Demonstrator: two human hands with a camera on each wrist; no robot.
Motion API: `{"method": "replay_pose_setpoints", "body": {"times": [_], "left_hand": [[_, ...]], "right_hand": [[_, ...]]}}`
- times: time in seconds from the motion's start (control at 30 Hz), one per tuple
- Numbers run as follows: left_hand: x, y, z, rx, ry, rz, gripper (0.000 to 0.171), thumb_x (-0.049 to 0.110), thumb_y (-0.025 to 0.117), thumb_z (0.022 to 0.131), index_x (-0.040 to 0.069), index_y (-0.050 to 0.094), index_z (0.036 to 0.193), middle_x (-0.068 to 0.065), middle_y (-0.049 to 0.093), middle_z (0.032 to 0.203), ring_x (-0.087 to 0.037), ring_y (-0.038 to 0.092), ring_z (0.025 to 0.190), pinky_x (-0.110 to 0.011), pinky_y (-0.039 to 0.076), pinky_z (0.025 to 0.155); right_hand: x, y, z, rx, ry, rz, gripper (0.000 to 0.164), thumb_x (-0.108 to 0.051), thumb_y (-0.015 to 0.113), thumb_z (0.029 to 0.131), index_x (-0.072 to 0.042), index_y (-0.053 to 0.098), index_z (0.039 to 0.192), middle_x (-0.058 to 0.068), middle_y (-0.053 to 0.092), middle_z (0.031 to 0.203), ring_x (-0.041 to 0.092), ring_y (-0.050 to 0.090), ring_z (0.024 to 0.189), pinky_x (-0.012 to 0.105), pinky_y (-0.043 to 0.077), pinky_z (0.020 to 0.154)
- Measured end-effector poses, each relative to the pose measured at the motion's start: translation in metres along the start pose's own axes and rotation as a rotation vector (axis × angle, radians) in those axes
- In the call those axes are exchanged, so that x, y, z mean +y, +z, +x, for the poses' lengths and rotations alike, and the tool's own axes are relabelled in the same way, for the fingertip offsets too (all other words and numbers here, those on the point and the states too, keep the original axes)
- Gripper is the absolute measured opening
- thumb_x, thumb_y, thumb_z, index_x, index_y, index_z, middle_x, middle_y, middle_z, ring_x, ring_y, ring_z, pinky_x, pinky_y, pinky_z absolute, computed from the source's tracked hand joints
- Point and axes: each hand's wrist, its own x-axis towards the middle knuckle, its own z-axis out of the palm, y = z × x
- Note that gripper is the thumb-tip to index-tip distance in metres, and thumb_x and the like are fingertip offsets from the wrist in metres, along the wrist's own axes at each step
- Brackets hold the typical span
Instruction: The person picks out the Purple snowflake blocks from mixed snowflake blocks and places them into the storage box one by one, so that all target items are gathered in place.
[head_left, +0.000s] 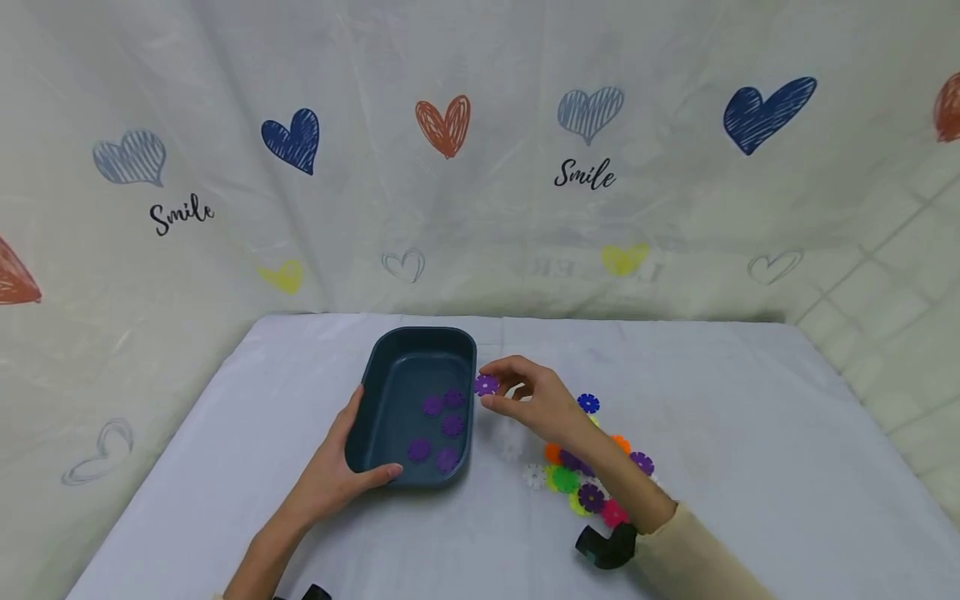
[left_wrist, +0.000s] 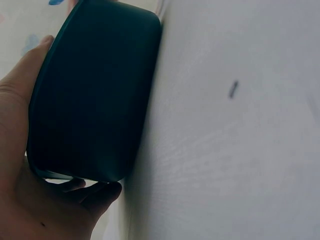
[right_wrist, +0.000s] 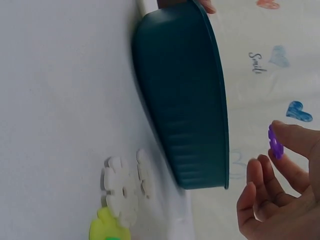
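A dark teal plastic tray point(head_left: 397, 383) rests on the white cloth, with several purple flower-shaped discs point(head_left: 419, 450) lying inside. My left hand point(head_left: 341, 467) grips the tray's near left corner, thumb at the near rim and fingers along the left side. Above the cloth at the tray's right rim, my right hand point(head_left: 536, 396) pinches one purple flower-shaped disc point(right_wrist: 275, 142) between thumb and forefinger. Its other fingers are bent and hold nothing. Beneath the right forearm spreads a pile of mixed flower discs, among them a green one point(head_left: 566, 478) and a pink one point(head_left: 614, 513), partly hidden by the arm.
White discs point(right_wrist: 121, 192) lie near the tray's right side. A blue disc point(head_left: 588, 403) sits at the far end of the pile. A black wrist device point(head_left: 609, 547) is on the right forearm. Behind the table hangs a curtain point(head_left: 510, 208) printed with hearts.
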Motion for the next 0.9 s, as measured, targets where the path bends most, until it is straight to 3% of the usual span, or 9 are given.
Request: {"method": "replay_pose_setpoints", "body": {"times": [0.53, 0.9], "left_hand": [[0.0, 0.001, -0.001, -0.006, -0.015, 0.005, 0.124, 0.043, 0.087, 0.081, 0.034, -0.002, 0.168, -0.01, 0.005, 0.178, -0.045, 0.013, 0.162, -0.074, 0.024, 0.12], [0.0, 0.002, -0.002, -0.003, -0.003, -0.008, 0.124, 0.041, 0.087, 0.081, 0.035, -0.001, 0.168, -0.01, 0.006, 0.178, -0.044, 0.014, 0.162, -0.074, 0.024, 0.121]], "right_hand": [[-0.011, 0.02, 0.001, -0.038, -0.029, 0.01, 0.037, -0.025, 0.078, 0.095, -0.017, 0.071, 0.13, 0.002, 0.069, 0.123, 0.024, 0.063, 0.11, 0.04, 0.05, 0.095], [-0.013, 0.03, 0.003, -0.034, -0.031, -0.028, 0.039, -0.026, 0.08, 0.093, -0.017, 0.071, 0.13, -0.002, 0.069, 0.118, 0.02, 0.061, 0.109, 0.038, 0.05, 0.091]]}}
